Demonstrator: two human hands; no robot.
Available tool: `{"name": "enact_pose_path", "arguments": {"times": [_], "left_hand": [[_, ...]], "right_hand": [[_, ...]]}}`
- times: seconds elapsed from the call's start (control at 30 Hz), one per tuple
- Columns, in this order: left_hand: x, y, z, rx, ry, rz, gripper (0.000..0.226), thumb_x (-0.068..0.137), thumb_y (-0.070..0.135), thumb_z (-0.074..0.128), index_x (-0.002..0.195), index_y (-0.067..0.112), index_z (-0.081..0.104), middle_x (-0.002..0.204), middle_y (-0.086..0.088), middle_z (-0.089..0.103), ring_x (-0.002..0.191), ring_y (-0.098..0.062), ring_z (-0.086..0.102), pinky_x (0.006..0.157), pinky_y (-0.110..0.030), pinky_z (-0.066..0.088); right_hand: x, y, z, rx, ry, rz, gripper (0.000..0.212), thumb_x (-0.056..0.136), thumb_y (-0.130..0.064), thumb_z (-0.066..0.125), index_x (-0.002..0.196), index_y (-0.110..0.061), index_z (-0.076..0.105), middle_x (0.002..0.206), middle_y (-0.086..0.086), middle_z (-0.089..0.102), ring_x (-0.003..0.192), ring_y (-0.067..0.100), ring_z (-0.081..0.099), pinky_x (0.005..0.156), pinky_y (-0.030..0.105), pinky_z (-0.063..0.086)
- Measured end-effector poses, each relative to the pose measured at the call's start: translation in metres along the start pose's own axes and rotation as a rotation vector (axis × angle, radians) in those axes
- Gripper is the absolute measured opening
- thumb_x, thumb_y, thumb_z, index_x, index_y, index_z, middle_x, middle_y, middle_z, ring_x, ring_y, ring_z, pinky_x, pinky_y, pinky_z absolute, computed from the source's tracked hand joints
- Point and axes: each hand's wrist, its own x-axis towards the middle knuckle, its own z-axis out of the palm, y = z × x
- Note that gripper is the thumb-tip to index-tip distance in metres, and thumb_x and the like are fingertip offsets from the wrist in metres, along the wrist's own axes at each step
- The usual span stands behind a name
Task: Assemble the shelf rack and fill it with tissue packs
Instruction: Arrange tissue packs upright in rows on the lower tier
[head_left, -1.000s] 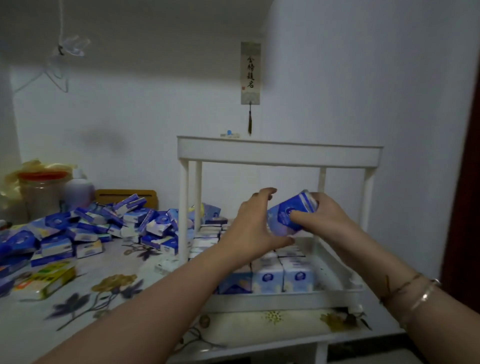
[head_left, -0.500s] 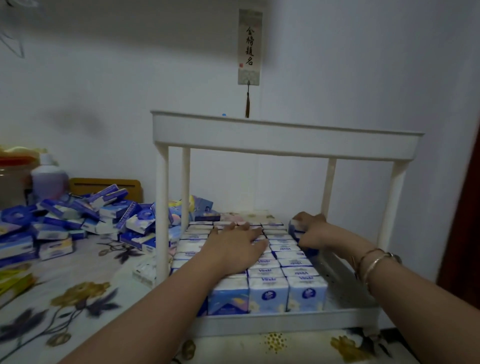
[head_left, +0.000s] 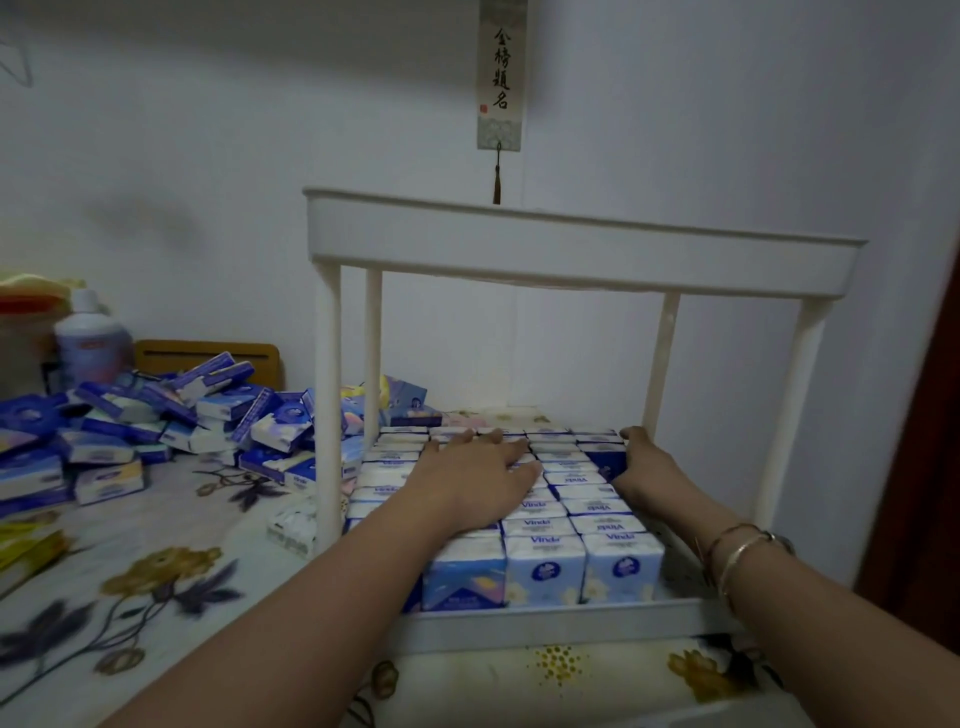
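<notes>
The shelf rack (head_left: 582, 249) stands assembled. Its lower tray is nearly full of tissue packs (head_left: 540, 566). Left hand (head_left: 478, 475) lies flat and open on them. Right hand (head_left: 641, 462) apparently seats a dark-blue pack (head_left: 602, 460) at the tray's right rear. Loose packs (head_left: 156, 415) remain left of the rack; its top tray looks unfilled.

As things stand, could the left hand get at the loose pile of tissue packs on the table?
Probably yes. The left hand lies flat on the packed rows, and the pile sits outside the rack's left posts; drawing back out the open front looks unobstructed.
</notes>
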Motion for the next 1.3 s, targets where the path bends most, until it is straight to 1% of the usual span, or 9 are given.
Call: {"name": "enact_pose_path", "arguments": {"times": [0.13, 0.3, 0.43, 0.57, 0.73, 0.8, 0.97, 1.17, 1.3], "left_hand": [[0.001, 0.000, 0.001, 0.009, 0.005, 0.006, 0.055, 0.098, 0.057, 0.017, 0.150, 0.038, 0.020, 0.161, 0.006, 0.010, 0.147, -0.023, 0.011, 0.117, -0.053, 0.010], [0.001, -0.002, 0.002, -0.040, 0.041, 0.006, 0.054, 0.097, 0.056, 0.020, 0.147, 0.037, 0.029, 0.159, 0.006, 0.019, 0.145, -0.023, 0.019, 0.116, -0.054, 0.016], [-0.007, -0.002, -0.005, -0.289, 0.133, 0.019, 0.050, 0.098, 0.046, 0.038, 0.143, 0.024, 0.040, 0.150, 0.000, 0.039, 0.135, -0.021, 0.039, 0.112, -0.041, 0.031], [-0.033, 0.000, -0.026, -0.444, 0.254, 0.113, 0.036, 0.099, 0.030, 0.047, 0.132, 0.017, 0.052, 0.139, 0.000, 0.050, 0.127, -0.013, 0.045, 0.096, -0.016, 0.032], [-0.099, -0.008, -0.047, -0.557, 0.421, 0.192, 0.020, 0.095, 0.018, 0.052, 0.106, 0.023, 0.068, 0.112, 0.013, 0.066, 0.105, 0.003, 0.057, 0.090, -0.017, 0.044], [-0.129, -0.022, -0.056, -0.647, 0.498, 0.158, 0.020, 0.093, 0.012, 0.054, 0.095, 0.020, 0.072, 0.098, 0.014, 0.070, 0.092, 0.005, 0.061, 0.084, -0.017, 0.049], [-0.176, -0.080, -0.057, -0.751, 0.639, -0.004, 0.024, 0.088, 0.001, 0.054, 0.079, 0.015, 0.071, 0.080, 0.004, 0.072, 0.075, -0.012, 0.067, 0.065, -0.020, 0.052], [-0.206, -0.176, -0.032, -0.668, 0.698, -0.305, 0.024, 0.087, 0.007, 0.054, 0.075, 0.021, 0.069, 0.080, 0.009, 0.070, 0.077, -0.009, 0.065, 0.078, -0.037, 0.055], [-0.203, -0.230, -0.020, -0.572, 0.699, -0.465, 0.018, 0.089, 0.013, 0.055, 0.082, 0.026, 0.065, 0.093, 0.008, 0.068, 0.088, -0.009, 0.062, 0.084, -0.038, 0.054]], "right_hand": [[-0.002, 0.002, 0.004, 0.046, 0.007, -0.005, 0.065, 0.086, -0.018, 0.067, 0.137, -0.002, 0.029, 0.132, 0.020, 0.053, 0.098, 0.023, 0.051, 0.079, 0.024, 0.036], [0.000, -0.001, -0.006, -0.039, -0.061, 0.059, 0.079, 0.085, -0.016, 0.067, 0.144, -0.001, 0.017, 0.133, 0.020, 0.050, 0.116, 0.031, 0.053, 0.083, 0.027, 0.039], [-0.007, -0.018, -0.024, -0.032, -0.064, 0.088, 0.081, 0.089, -0.003, 0.057, 0.150, -0.005, 0.005, 0.145, 0.018, 0.038, 0.123, 0.029, 0.049, 0.085, 0.025, 0.042], [-0.044, -0.044, -0.041, 0.073, 0.017, -0.100, 0.062, 0.088, 0.005, 0.049, 0.143, -0.011, 0.027, 0.141, 0.015, 0.044, 0.121, 0.028, 0.051, 0.083, 0.028, 0.046], [-0.108, -0.078, -0.044, 0.243, 0.135, -0.396, 0.033, 0.089, 0.000, 0.047, 0.111, -0.023, 0.054, 0.108, -0.005, 0.063, 0.098, 0.013, 0.061, 0.070, 0.018, 0.047], [-0.133, -0.097, -0.037, 0.300, 0.148, -0.486, 0.032, 0.088, -0.001, 0.048, 0.103, -0.028, 0.056, 0.095, -0.010, 0.066, 0.088, 0.008, 0.063, 0.070, 0.021, 0.051], [-0.171, -0.152, 0.002, 0.424, 0.027, -0.666, 0.032, 0.087, 0.001, 0.050, 0.098, -0.028, 0.058, 0.082, -0.007, 0.069, 0.075, 0.004, 0.061, 0.065, 0.016, 0.045], [-0.175, -0.220, 0.093, 0.514, -0.157, -0.760, 0.034, 0.085, 0.002, 0.050, 0.095, -0.029, 0.058, 0.081, -0.008, 0.069, 0.077, 0.002, 0.062, 0.063, 0.011, 0.040], [-0.156, -0.252, 0.151, 0.514, -0.237, -0.735, 0.031, 0.086, 0.002, 0.048, 0.095, -0.026, 0.057, 0.091, -0.007, 0.067, 0.087, 0.004, 0.061, 0.071, 0.012, 0.043]]}}
